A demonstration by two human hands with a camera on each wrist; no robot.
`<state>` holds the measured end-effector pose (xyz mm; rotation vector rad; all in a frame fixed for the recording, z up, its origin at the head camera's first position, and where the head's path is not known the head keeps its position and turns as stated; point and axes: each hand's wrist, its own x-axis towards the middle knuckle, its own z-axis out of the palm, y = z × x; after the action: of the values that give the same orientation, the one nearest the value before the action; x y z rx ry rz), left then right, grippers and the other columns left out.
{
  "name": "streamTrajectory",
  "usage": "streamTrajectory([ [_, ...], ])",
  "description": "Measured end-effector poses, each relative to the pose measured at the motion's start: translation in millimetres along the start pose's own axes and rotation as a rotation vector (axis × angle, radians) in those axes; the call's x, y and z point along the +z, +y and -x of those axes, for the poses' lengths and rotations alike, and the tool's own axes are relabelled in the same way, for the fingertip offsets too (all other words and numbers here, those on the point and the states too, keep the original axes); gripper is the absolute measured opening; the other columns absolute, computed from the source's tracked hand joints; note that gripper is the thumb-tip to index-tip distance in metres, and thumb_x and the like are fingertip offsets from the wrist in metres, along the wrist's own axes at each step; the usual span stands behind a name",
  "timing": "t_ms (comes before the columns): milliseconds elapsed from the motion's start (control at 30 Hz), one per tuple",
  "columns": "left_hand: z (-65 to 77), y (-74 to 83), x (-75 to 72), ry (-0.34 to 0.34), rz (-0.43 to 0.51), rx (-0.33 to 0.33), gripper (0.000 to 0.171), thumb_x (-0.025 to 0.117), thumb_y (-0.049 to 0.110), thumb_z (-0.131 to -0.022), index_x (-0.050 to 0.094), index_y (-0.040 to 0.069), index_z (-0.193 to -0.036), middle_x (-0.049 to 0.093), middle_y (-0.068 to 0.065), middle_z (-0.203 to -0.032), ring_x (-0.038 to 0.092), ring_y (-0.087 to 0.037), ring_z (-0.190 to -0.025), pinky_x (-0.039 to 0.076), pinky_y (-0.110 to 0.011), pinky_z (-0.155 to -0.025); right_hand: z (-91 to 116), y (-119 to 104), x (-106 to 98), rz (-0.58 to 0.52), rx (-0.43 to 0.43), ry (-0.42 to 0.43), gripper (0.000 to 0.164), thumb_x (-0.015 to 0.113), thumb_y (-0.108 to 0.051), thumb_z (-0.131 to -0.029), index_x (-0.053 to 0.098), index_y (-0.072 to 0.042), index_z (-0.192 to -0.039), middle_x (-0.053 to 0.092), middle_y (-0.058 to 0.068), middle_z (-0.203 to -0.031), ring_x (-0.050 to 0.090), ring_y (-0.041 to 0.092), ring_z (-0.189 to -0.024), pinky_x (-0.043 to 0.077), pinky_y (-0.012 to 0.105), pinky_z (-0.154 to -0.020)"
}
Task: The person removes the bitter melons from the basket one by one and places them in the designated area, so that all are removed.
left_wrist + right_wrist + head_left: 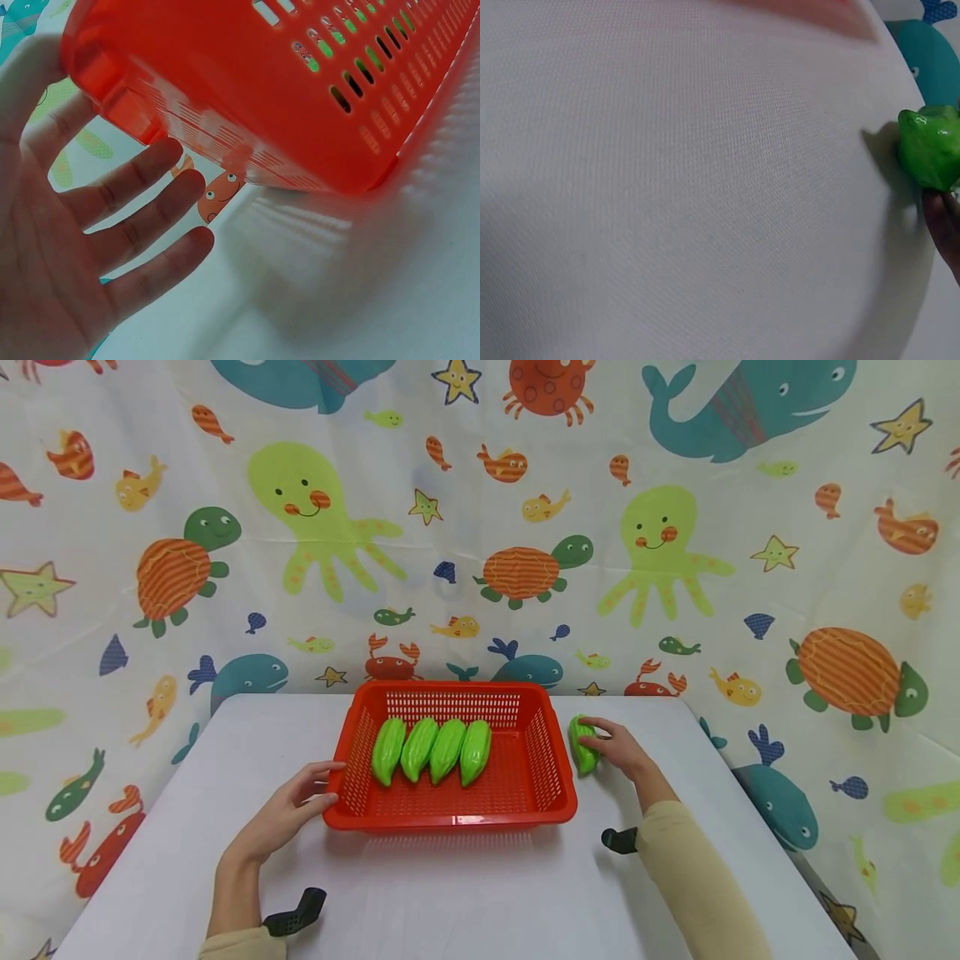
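Several glossy green, ridged, tapered fruits (pixel 447 750) lie side by side in the left half of a red plastic basket (pixel 450 821). To the right of the basket, my right hand (pixel 617 747) grips another green ridged fruit (pixel 582 745) between thumb and fingers, close over the white table. In the right wrist view, that fruit (pixel 930 146) appears end-on at the right edge, with fingertips under it. My left hand (pixel 288 810) is at the basket's left rim, thumb and forefinger touching it. The left wrist view shows the other fingers (pixel 161 274) spread and fairly straight beside the basket wall.
The white table (pixel 465 902) extends around the basket on its left, front and right. Behind it hangs a curtain (pixel 480 635) printed with sea animals. A black wrist camera mount (pixel 298 914) juts from the left wrist, and another (pixel 619 841) from the right sleeve.
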<state>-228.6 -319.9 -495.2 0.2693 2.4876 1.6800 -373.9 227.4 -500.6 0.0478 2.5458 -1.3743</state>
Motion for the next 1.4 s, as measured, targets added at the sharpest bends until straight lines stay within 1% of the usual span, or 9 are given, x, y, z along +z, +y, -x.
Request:
streamTrajectory([
  [200, -0.7, 1.1, -0.4, 0.0, -0.008, 0.0, 0.053, 0.063, 0.03, -0.095, 0.044, 0.017, -0.143, 0.044, -0.02, -0.14, 0.044, -0.044, -0.127, 0.051, -0.053, -0.091, -2, 1, -1, -0.018, 0.015, 0.001, 0.057, 0.065, -0.036, -0.094, 0.047, -0.018, -0.145, 0.031, 0.018, -0.154, 0.027, 0.041, -0.139, 0.029, 0.059, -0.11],
  [333, -0.7, 1.3, -0.6, 0.0, -0.009, -0.002, 0.053, 0.063, 0.03, -0.095, 0.045, 0.017, -0.143, 0.044, -0.02, -0.14, 0.043, -0.045, -0.127, 0.051, -0.054, -0.091, -2, 3, -1, -0.052, 0.028, -0.005, 0.058, 0.065, -0.036, -0.094, 0.046, -0.019, -0.146, 0.03, 0.018, -0.154, 0.027, 0.04, -0.139, 0.029, 0.058, -0.111],
  [467, -0.7, 0.6, -0.9, -0.003, -0.008, 0.0, 0.053, 0.063, 0.03, -0.095, 0.044, 0.017, -0.144, 0.044, -0.02, -0.141, 0.043, -0.044, -0.127, 0.051, -0.054, -0.091, -2, 4, -2, -0.067, 0.034, -0.004, 0.058, 0.066, -0.036, -0.094, 0.047, -0.02, -0.146, 0.03, 0.017, -0.154, 0.028, 0.039, -0.139, 0.029, 0.057, -0.111],
  [700, -1.1, -0.3, -1.5, -0.003, -0.004, 0.004, 0.053, 0.063, 0.029, -0.095, 0.045, 0.017, -0.144, 0.044, -0.02, -0.141, 0.043, -0.044, -0.127, 0.052, -0.052, -0.09, -3, 5, -2, -0.074, 0.019, -0.012, 0.059, 0.064, -0.036, -0.094, 0.045, -0.02, -0.147, 0.031, 0.017, -0.153, 0.031, 0.04, -0.137, 0.032, 0.056, -0.11],
  [900, -1.4, -1.4, -1.4, -0.004, -0.004, 0.008, 0.053, 0.063, 0.029, -0.095, 0.045, 0.016, -0.144, 0.044, -0.02, -0.141, 0.044, -0.043, -0.126, 0.053, -0.048, -0.089, -2, 6, -3, -0.09, 0.021, -0.016, 0.06, 0.063, -0.036, -0.095, 0.042, -0.022, -0.149, 0.032, 0.016, -0.153, 0.036, 0.039, -0.134, 0.034, 0.054, -0.11],
  [1067, -1.5, -1.9, -1.3, -0.009, 0.001, 0.014, 0.053, 0.063, 0.028, -0.095, 0.045, 0.017, -0.144, 0.044, -0.019, -0.141, 0.044, -0.044, -0.127, 0.054, -0.047, -0.089, 0, 4, -7, -0.087, -0.006, -0.013, 0.064, 0.06, -0.036, -0.097, 0.035, -0.018, -0.153, 0.027, 0.015, -0.158, 0.032, 0.039, -0.139, 0.032, 0.056, -0.11],
  [1133, -1.4, -1.6, -1.2, -0.01, 0.004, 0.014, 0.053, 0.063, 0.028, -0.095, 0.044, 0.017, -0.144, 0.044, -0.019, -0.141, 0.044, -0.044, -0.127, 0.054, -0.047, -0.089, 0, 2, -8, -0.097, -0.017, -0.003, 0.063, 0.059, -0.036, -0.098, 0.034, -0.018, -0.153, 0.025, 0.014, -0.159, 0.031, 0.039, -0.14, 0.032, 0.055, -0.11],
  [1267, -1.3, -0.9, -1.2, -0.01, 0.004, 0.012, 0.054, 0.063, 0.029, -0.095, 0.044, 0.017, -0.144, 0.044, -0.019, -0.141, 0.044, -0.043, -0.127, 0.054, -0.047, -0.088, 1, -5, -12, -0.107, -0.073, 0.02, 0.063, 0.059, -0.034, -0.098, 0.034, -0.013, -0.152, 0.026, 0.017, -0.158, 0.031, 0.04, -0.14, 0.032, 0.054, -0.111],
  [1400, -1.1, -0.4, -1.1, -0.006, -0.001, 0.006, 0.054, 0.063, 0.029, -0.095, 0.044, 0.017, -0.144, 0.044, -0.02, -0.141, 0.043, -0.044, -0.127, 0.054, -0.049, -0.089, 3, -15, -16, -0.11, -0.127, 0.041, 0.064, 0.059, -0.033, -0.098, 0.033, -0.01, -0.152, 0.028, 0.019, -0.156, 0.031, 0.042, -0.14, 0.029, 0.054, -0.112],
])
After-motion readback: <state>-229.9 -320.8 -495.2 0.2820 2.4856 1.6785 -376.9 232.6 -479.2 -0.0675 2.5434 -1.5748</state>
